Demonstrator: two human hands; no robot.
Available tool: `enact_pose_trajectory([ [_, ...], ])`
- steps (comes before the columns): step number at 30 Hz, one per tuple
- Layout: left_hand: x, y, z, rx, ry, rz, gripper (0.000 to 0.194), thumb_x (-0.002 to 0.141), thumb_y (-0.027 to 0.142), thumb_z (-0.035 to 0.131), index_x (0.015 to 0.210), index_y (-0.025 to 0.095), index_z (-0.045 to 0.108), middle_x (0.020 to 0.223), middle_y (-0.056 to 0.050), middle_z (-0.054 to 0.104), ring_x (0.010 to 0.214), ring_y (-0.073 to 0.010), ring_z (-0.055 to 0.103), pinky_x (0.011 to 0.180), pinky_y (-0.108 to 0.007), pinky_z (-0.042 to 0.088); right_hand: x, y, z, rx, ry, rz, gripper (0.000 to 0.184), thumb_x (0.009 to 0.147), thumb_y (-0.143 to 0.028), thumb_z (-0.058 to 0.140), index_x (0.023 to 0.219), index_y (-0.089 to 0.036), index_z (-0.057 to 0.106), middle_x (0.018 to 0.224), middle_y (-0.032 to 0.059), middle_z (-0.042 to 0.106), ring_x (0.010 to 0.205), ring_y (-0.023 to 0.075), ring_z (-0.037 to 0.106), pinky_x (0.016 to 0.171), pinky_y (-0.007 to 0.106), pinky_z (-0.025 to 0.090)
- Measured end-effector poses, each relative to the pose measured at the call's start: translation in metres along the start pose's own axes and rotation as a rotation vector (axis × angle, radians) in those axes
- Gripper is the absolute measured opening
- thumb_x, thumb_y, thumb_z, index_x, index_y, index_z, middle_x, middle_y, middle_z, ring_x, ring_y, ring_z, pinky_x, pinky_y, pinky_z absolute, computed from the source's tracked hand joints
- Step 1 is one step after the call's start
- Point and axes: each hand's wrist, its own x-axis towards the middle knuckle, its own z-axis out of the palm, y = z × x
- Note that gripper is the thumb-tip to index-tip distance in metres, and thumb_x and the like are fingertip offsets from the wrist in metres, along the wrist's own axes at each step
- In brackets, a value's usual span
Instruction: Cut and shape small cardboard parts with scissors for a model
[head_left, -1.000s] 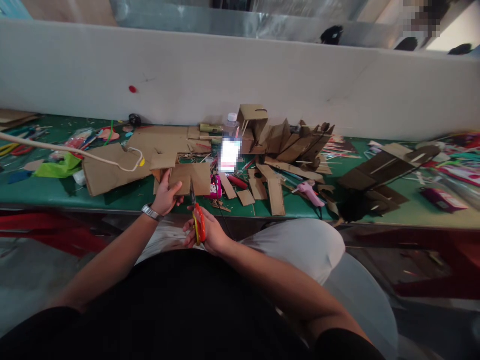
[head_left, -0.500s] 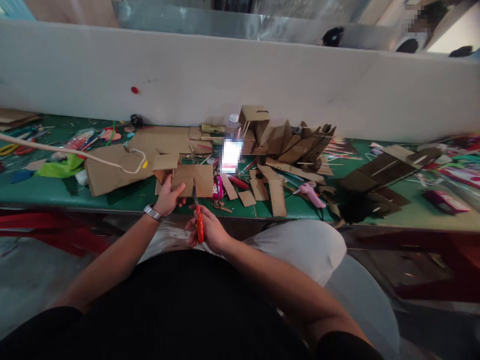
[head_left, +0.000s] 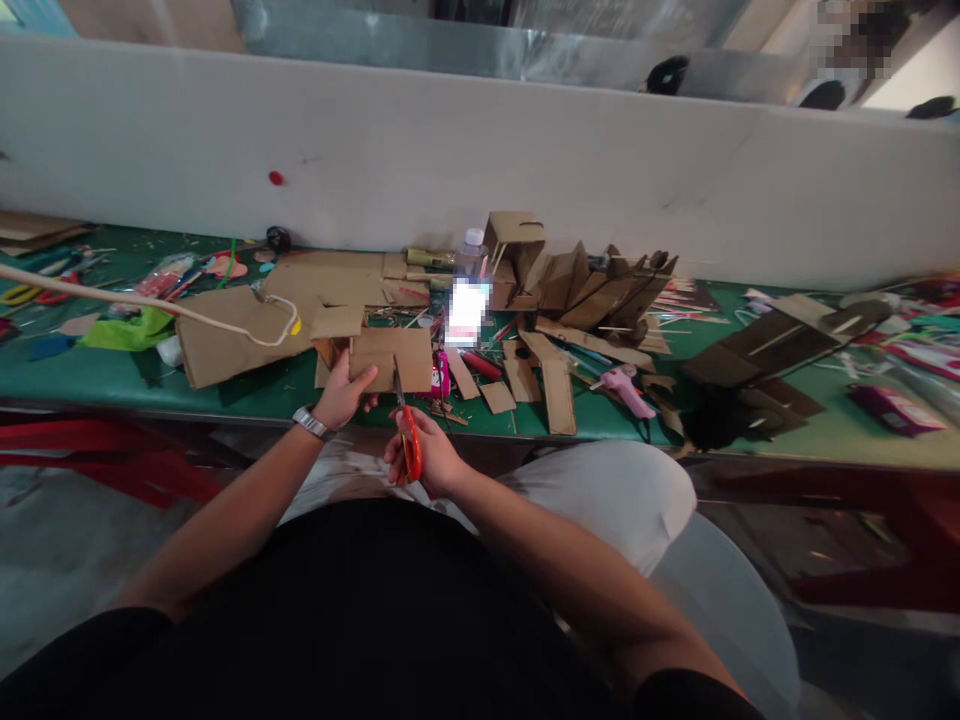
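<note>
My left hand (head_left: 345, 392), with a watch at the wrist, grips a piece of cardboard (head_left: 411, 352) by its left part, thumb on top. Red-handled scissors (head_left: 412, 445) are in my right hand (head_left: 435, 452). Their blades point away from me and meet the cardboard at its near edge, where a slit shows. Just right of this piece a bright pink object (head_left: 439, 375) lies on the green table (head_left: 247, 398). Cut cardboard strips (head_left: 556, 395) are scattered farther right.
A pink glue gun (head_left: 627, 388) lies right of the strips. A bottle (head_left: 472, 255) stands behind a lit phone (head_left: 466, 315). Cardboard constructions (head_left: 514, 255) stand at the back. A pale cord (head_left: 150, 300) crosses from the left. A white partition (head_left: 375, 160) closes the far side.
The scissor handles and my right hand have tilted and shifted slightly to the right. My left hand keeps its hold on the cardboard; the whole view has shifted a little.
</note>
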Motion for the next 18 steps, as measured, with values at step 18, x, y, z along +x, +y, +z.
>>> enact_pose_trajectory([
  [18,0.009,-0.008,-0.0065,-0.123,0.023,0.021,0.071,0.078,0.04,0.089,0.136,0.024,0.052,0.127,-0.011,0.073,0.094,-0.0225,0.075,0.056,-0.024,0.056,0.0009,-0.0041,0.0027,0.025,0.034,0.021,0.05,0.088,-0.063,0.072,0.107,-0.027,0.043,0.063,-0.0099,0.065,0.036,0.0133,0.058,0.035,0.02,0.041],
])
